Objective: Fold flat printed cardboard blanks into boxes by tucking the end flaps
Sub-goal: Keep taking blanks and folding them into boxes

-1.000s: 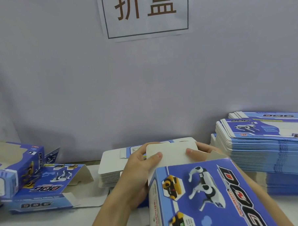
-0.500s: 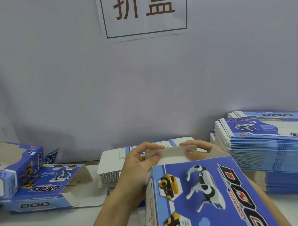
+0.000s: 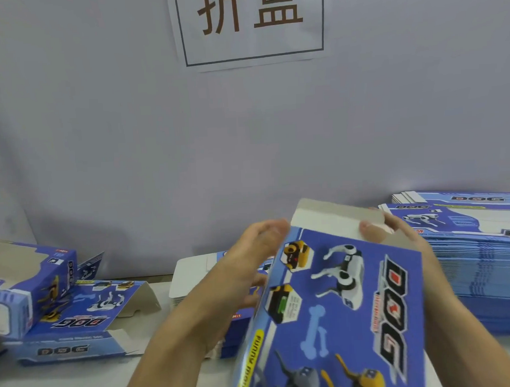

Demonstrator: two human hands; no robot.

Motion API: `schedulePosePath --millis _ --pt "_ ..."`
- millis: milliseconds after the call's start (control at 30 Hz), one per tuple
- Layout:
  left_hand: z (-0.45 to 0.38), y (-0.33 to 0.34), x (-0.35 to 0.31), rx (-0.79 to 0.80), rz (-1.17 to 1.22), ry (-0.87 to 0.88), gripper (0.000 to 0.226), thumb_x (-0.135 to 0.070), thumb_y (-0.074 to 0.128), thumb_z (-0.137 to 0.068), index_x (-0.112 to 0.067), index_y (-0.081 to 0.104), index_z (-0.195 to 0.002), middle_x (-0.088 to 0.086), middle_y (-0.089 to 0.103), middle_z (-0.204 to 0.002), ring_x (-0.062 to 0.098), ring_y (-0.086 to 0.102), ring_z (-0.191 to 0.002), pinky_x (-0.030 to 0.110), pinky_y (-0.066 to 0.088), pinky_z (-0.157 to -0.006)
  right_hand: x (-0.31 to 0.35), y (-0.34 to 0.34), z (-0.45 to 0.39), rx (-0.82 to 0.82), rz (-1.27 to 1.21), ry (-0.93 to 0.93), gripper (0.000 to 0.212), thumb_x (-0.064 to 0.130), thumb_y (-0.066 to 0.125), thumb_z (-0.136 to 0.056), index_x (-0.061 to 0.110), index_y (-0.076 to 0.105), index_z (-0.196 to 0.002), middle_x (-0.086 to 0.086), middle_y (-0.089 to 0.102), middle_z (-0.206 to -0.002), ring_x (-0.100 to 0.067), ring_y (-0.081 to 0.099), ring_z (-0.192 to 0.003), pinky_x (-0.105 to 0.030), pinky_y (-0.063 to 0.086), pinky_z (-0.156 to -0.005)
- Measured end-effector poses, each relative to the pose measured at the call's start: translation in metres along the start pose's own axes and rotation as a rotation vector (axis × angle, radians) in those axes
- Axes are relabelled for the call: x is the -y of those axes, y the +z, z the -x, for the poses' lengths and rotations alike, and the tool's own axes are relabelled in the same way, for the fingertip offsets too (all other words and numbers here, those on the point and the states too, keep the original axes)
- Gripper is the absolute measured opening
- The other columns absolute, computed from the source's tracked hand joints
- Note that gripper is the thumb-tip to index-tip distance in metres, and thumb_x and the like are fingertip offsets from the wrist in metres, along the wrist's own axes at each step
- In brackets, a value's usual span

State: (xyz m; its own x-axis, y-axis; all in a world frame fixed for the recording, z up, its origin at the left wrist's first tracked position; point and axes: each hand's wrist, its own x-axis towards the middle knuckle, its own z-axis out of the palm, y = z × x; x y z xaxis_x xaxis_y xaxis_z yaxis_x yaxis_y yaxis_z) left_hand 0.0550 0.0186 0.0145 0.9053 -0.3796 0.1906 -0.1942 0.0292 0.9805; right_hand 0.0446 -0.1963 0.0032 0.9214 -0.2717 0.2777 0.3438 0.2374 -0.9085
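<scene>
Grey wall, bench below. Box now raised between hands; end flap reopened, untucked. Right hand pinches flap; left hand released, blurred beside box edge.

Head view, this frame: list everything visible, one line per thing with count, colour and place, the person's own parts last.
box being folded: one, blue with dog print, white end flap up, centre-right foreground.
tall stack of flat blanks: one stack, blue and white, right.
low stack of flat blanks: one stack, white face up, centre, behind the left hand.
folded box: one, blue, far left.
opened blank: one, blue, flaps spread, lying left beside the folded box.
paper sign: one, white with brown characters, top of the wall.
wall: grey, behind everything.
table: pale, underneath.
left hand: blurred, fingers at the box's left edge.
right hand: holds the box's far right corner, thumb on the white flap.
</scene>
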Motion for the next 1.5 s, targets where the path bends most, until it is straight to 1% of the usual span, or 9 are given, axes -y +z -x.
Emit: schedulePosePath --millis 167,400,767,900,1000,1100,1233,1367,1500 --pt "-0.001 0.005 -0.009 -0.148 -0.04 0.24 0.039 -0.066 0.074 -0.067 -0.051 0.068 -0.102 -0.004 0.074 -0.107 0.014 0.074 -0.091 0.027 0.058 -0.069 0.024 0.013 0.006 0.075 -0.164 -0.026 0.015 0.034 0.056 -0.096 0.021 0.059 -0.104 0.003 0.071 -0.078 -0.018 0.069 -0.069 -0.033 0.054 -0.063" --pt "0.01 0.003 -0.032 -0.303 -0.045 0.552 0.044 -0.054 0.06 -0.088 -0.031 0.057 -0.126 0.001 0.07 -0.118 0.023 0.072 -0.1 0.043 0.063 -0.074 0.054 0.037 0.016 0.342 -0.124 -0.094 0.058 0.045 0.057 -0.064 0.021 0.073 -0.114 -0.005 0.078 -0.09 -0.021 0.075 -0.074 -0.033 0.062 -0.063" --pt "0.009 0.014 -0.016 -0.261 0.085 0.49 0.028 -0.044 0.046 -0.093 -0.032 0.057 -0.115 0.006 0.054 -0.086 0.03 0.059 -0.082 0.041 0.055 -0.065 0.02 0.035 -0.006 0.375 0.093 -0.223 0.021 0.021 0.036 -0.099 0.029 0.054 -0.107 0.019 0.072 -0.072 0.002 0.068 -0.063 -0.011 0.05 -0.056" --pt "0.005 0.024 -0.015 -0.462 0.057 0.479 0.04 -0.069 0.049 -0.087 -0.03 0.052 -0.093 -0.007 0.053 -0.069 0.008 0.055 -0.068 0.025 0.053 -0.061 0.027 0.034 0.004 0.472 0.109 -0.112 0.027 0.008 0.033 -0.106 0.006 0.06 -0.108 -0.018 0.067 -0.121 -0.031 0.065 -0.099 -0.043 0.052 -0.095" --pt "0.002 0.022 -0.013 -0.546 0.07 0.495 0.041 -0.054 0.048 -0.094 -0.013 0.047 -0.092 -0.015 0.049 -0.053 -0.003 0.052 -0.048 0.011 0.043 -0.044 0.028 0.056 0.018 0.3 0.088 -0.03 0.037 0.054 0.043 -0.097 0.023 0.062 -0.094 -0.012 0.073 -0.088 -0.027 0.069 -0.072 -0.046 0.06 -0.065" --pt "0.001 0.02 -0.012 -0.535 0.069 0.49 0.016 -0.017 0.047 -0.1 -0.011 0.045 -0.085 -0.016 0.046 -0.051 -0.001 0.048 -0.042 0.014 0.039 -0.039 0.023 0.054 0.025 0.186 0.098 -0.109 0.024 0.047 0.048 -0.09 0.026 0.059 -0.085 -0.003 0.059 -0.058 -0.018 0.058 -0.051 -0.035 0.048 -0.045" --pt "0.004 0.02 -0.016 -0.522 0.134 0.421 0.033 -0.031 0.047 -0.078 -0.036 0.051 -0.109 -0.002 0.055 -0.077 0.007 0.054 -0.05 0.021 0.044 -0.042 0.027 0.053 0.019 0.163 0.082 -0.122 0.019 0.038 0.043 -0.074 0.044 0.057 -0.086 -0.003 0.05 -0.054 -0.021 0.054 -0.05 -0.036 0.044 -0.049" --pt "0.004 0.022 -0.02 -0.495 0.14 0.401 0.048 -0.031 0.046 -0.079 -0.051 0.052 -0.122 0.018 0.06 -0.103 0.048 0.06 -0.076 0.063 0.053 -0.063 0.027 0.049 0.018 0.228 0.09 -0.134 0.043 0.036 0.039 -0.078 0.061 0.056 -0.108 -0.008 0.051 -0.063 -0.027 0.055 -0.059 -0.046 0.048 -0.06" --pt "0.004 0.023 -0.018 -0.547 0.077 0.536 0.011 -0.026 0.046 -0.083 -0.028 0.056 -0.087 0.0 0.06 -0.081 0.018 0.052 -0.064 0.028 0.044 -0.045 0.023 0.048 0.014 0.228 0.046 -0.195 0.021 0.03 0.042 -0.077 0.038 0.06 -0.086 -0.003 0.057 -0.062 -0.022 0.061 -0.054 -0.038 0.046 -0.054"
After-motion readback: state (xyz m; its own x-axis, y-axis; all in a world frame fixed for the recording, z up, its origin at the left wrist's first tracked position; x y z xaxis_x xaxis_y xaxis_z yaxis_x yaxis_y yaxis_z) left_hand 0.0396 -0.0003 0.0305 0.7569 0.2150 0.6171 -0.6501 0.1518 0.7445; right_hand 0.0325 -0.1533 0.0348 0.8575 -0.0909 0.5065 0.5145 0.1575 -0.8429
